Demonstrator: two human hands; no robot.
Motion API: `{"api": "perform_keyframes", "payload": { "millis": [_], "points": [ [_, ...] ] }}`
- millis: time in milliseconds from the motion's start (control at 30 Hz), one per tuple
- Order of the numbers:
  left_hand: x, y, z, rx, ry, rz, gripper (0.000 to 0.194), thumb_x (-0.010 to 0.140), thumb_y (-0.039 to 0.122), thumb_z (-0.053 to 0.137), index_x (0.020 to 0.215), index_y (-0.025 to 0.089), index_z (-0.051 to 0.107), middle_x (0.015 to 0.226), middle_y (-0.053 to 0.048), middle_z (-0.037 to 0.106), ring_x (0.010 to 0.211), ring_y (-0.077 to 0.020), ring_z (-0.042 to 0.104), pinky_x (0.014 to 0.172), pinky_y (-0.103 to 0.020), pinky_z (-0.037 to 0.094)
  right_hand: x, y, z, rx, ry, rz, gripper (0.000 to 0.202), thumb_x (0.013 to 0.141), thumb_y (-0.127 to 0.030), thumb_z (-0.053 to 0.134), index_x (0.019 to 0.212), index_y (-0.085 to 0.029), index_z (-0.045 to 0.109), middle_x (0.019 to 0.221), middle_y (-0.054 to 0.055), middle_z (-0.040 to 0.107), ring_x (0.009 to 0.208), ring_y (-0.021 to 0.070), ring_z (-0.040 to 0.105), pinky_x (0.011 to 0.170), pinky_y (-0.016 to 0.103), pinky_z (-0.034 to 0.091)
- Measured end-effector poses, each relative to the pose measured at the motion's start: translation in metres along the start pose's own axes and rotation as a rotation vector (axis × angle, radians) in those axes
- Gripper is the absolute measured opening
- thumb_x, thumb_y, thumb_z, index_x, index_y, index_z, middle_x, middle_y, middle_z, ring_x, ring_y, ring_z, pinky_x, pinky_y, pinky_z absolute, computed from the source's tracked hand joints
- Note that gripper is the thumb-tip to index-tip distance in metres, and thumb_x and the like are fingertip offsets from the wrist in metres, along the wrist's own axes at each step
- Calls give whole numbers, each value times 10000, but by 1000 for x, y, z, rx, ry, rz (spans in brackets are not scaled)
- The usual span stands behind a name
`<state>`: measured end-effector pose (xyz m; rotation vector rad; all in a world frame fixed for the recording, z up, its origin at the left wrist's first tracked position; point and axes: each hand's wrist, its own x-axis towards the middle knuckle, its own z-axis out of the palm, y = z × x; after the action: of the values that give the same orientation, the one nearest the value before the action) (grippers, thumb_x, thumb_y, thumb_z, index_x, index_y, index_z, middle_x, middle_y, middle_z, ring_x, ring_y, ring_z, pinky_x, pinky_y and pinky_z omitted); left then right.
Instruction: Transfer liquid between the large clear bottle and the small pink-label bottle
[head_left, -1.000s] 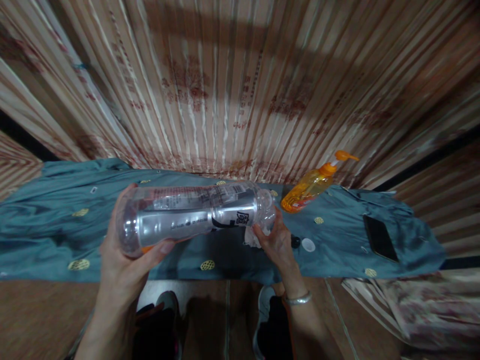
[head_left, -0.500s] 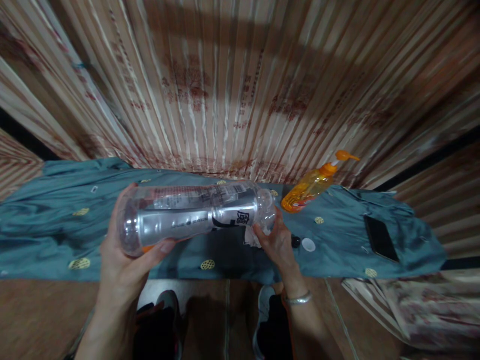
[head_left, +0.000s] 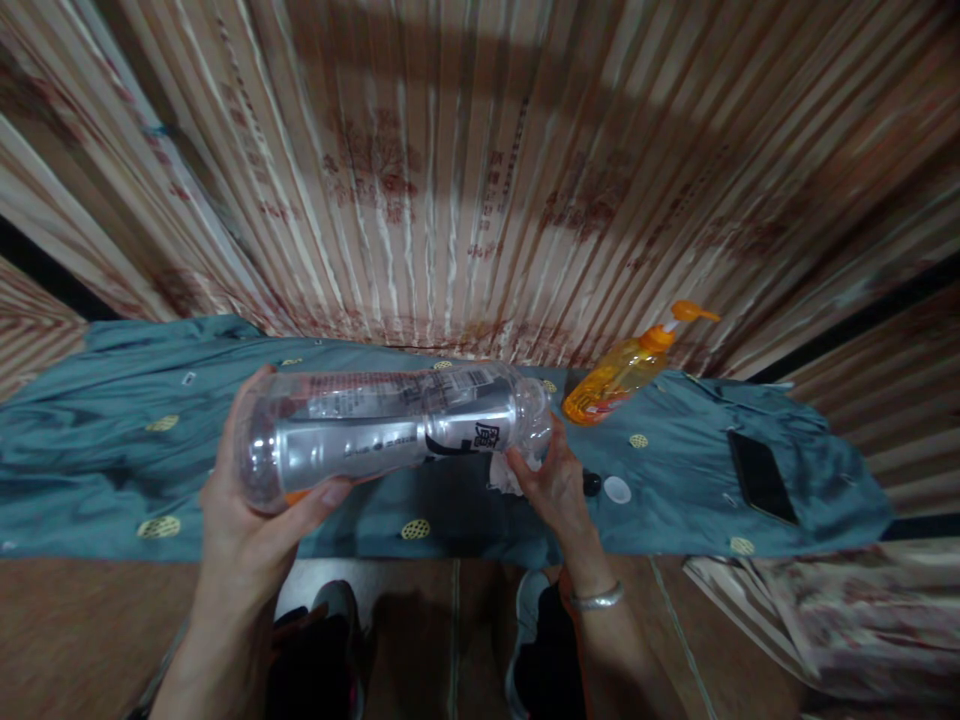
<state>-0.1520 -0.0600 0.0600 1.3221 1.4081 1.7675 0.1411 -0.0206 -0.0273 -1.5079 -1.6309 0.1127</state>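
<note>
A large clear plastic bottle (head_left: 390,425) with a silver label lies sideways in the air, held between both hands above the cloth. My left hand (head_left: 251,520) wraps round its base, the thumb along the lower side. At the neck end, my right hand (head_left: 555,480) grips the bottle with fingers and thumb. Whether a cap sits on the mouth, I cannot tell. Behind the right hand, a crumpled pale tissue (head_left: 504,474) shows in part. Just right of that hand are a small black object (head_left: 592,484) and a white round cap (head_left: 617,490).
An orange pump bottle (head_left: 611,385) stands at the back right. A black phone (head_left: 763,477) lies farther right on the teal cloth (head_left: 675,510). Pleated curtains (head_left: 450,180) rise behind it. A patterned bag (head_left: 870,620) is at the lower right, my feet below.
</note>
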Motion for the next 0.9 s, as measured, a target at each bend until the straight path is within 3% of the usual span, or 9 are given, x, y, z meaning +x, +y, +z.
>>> {"api": "perform_keyframes", "payload": {
  "millis": [200, 767, 900],
  "points": [
    [-1, -1, 0, 5, -7, 11, 1097, 528, 538, 964, 1520, 364, 531, 1413, -103, 667, 1357, -445, 592, 1162, -700, 431, 0, 1, 0, -4, 2, -10, 555, 1004, -519, 560, 1445, -201, 449, 1206, 225, 761, 1026, 345, 767, 856, 604, 642],
    [0, 1, 2, 0, -1, 13, 1107, 506, 567, 965, 1508, 356, 545, 1416, -96, 671, 1362, -432, 591, 1206, -670, 397, -1, 4, 2, -19, 16, -12, 590, 994, -556, 564, 1450, -199, 456, 1207, 227, 762, 1019, 349, 758, 862, 624, 635],
    [-1, 1, 1, 2, -8, 9, 1088, 523, 548, 961, 1508, 357, 542, 1406, -102, 674, 1331, -425, 615, 1114, -642, 513, -1, 3, 1, -16, 6, -5, 577, 995, -551, 567, 1447, -209, 457, 1202, 220, 765, 1025, 348, 759, 854, 614, 639]
  ]
}}
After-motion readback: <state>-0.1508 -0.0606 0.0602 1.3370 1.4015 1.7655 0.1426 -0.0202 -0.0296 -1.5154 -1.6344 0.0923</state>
